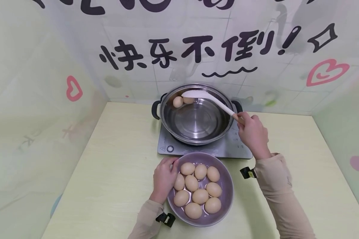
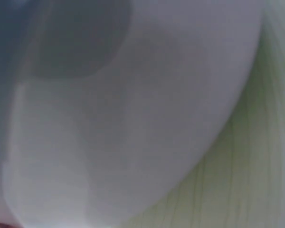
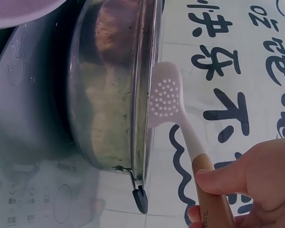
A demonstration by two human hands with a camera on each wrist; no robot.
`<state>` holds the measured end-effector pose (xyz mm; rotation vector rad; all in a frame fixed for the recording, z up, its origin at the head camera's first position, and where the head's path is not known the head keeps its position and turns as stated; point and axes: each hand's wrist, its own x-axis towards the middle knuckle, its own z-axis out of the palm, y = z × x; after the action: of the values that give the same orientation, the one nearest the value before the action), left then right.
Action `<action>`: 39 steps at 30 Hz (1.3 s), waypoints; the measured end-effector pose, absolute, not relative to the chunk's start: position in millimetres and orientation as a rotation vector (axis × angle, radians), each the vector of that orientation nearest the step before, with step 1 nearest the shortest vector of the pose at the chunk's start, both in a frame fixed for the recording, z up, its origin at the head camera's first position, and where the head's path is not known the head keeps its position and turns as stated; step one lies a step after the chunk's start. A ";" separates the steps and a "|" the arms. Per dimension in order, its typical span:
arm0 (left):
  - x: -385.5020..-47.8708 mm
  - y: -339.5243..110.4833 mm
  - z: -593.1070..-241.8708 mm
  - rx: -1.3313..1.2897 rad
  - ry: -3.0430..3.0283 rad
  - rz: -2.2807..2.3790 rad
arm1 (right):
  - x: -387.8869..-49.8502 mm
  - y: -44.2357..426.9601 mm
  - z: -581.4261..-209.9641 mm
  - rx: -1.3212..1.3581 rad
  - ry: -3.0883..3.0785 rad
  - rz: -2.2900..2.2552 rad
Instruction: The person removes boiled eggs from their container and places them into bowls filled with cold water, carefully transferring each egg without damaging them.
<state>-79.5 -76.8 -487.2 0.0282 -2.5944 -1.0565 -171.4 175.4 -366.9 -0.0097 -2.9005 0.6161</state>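
Note:
In the head view my right hand [image 1: 253,135] grips the wooden handle of a white slotted spoon [image 1: 217,102]. Its head is over the far left part of a steel pot [image 1: 195,139]; the right wrist view shows small holes in the spoon head [image 3: 165,99]. Two eggs [image 1: 178,102] lie inside the pot at the far left, one partly hidden by the spoon. My left hand [image 1: 164,179] holds the left rim of a purple bowl [image 1: 228,192] with several brown eggs [image 1: 200,196] in it. Only the blurred bowl side [image 2: 147,123] fills the left wrist view.
Under the pot is a grey induction cooker [image 1: 227,151], its front edge close to the bowl. The pot has black side handles [image 1: 155,110]. A pale wooden table [image 1: 116,159] carries everything, and a printed wall covering [image 1: 131,79] stands behind.

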 end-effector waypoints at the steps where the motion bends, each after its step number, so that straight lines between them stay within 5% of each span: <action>1: -79.5 -76.6 -487.5 0.029 -2.593 -1.061 | -170.4 176.0 -367.4 -0.004 -2.903 0.616; 39: -79.6 -76.6 -489.7 0.024 -2.577 -1.056 | -97.1 189.9 -358.6 0.274 -3.062 0.517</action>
<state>-79.6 -76.6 -489.7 0.0235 -2.5773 -1.0557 -97.1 189.9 -358.6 0.2736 -3.0624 0.5174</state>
